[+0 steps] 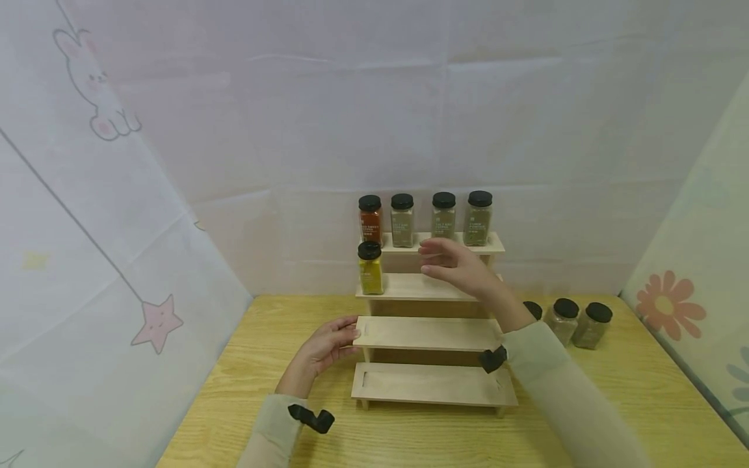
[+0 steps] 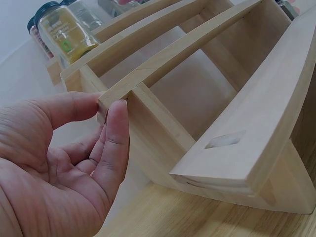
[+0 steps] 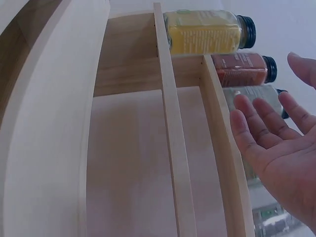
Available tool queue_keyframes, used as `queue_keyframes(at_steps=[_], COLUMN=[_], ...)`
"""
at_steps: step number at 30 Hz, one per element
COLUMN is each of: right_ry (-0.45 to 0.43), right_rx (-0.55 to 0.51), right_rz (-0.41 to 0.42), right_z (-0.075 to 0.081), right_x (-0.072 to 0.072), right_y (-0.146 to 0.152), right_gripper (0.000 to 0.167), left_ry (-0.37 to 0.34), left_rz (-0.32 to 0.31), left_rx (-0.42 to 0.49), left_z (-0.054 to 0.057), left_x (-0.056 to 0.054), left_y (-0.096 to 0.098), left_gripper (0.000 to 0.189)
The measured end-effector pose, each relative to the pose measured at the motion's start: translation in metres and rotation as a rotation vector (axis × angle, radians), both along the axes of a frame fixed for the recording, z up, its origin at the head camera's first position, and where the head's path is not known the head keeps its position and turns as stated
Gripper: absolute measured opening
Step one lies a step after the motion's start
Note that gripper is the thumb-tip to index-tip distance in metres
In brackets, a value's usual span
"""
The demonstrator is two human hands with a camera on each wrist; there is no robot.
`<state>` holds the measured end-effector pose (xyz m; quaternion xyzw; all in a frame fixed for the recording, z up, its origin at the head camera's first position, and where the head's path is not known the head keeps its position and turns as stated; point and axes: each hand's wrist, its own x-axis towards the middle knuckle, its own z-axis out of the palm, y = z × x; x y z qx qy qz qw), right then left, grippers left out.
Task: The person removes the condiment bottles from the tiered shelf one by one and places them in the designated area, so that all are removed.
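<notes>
A pale wooden tiered rack stands on the table. My left hand pinches the left end of its third tier between thumb and fingers, as the left wrist view also shows. Over the second tier my right hand hovers with loosely bent fingers and nothing in its grasp. On the top tier are a red spice jar, two greyish jars and a green-brown jar. One yellow spice jar occupies the second tier's left end.
At the right of the rack, several black-lidded jars stand on the wooden table, one partly hidden behind my right forearm. A pale printed cloth encloses the back and sides.
</notes>
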<state>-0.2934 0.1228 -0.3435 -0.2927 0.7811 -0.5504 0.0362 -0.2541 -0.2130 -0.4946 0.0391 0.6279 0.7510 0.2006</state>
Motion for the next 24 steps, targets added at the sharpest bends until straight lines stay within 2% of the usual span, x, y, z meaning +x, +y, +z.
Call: queue_keyframes(at_steps=[13, 19, 24], right_ry=[-0.079, -0.085, -0.096], right_rx=[-0.052, -0.088, -0.067], right_rz=[0.021, 0.044, 0.028], right_z=[-0.006, -0.011, -0.010], right_x=[-0.020, -0.025, -0.027], right_y=[-0.045, -0.063, -0.076], right_gripper=[0.062, 0.063, 0.059], left_ry=[0.001, -0.008, -0.013], left_rz=[-0.005, 0.011, 0.011], left_rx=[-0.001, -0.003, -0.001], left_z=[0.000, 0.001, 0.002], left_x=[0.000, 0.001, 0.001], left_y=[0.000, 0.001, 0.001], left_gripper=[0.070, 0.069, 0.068])
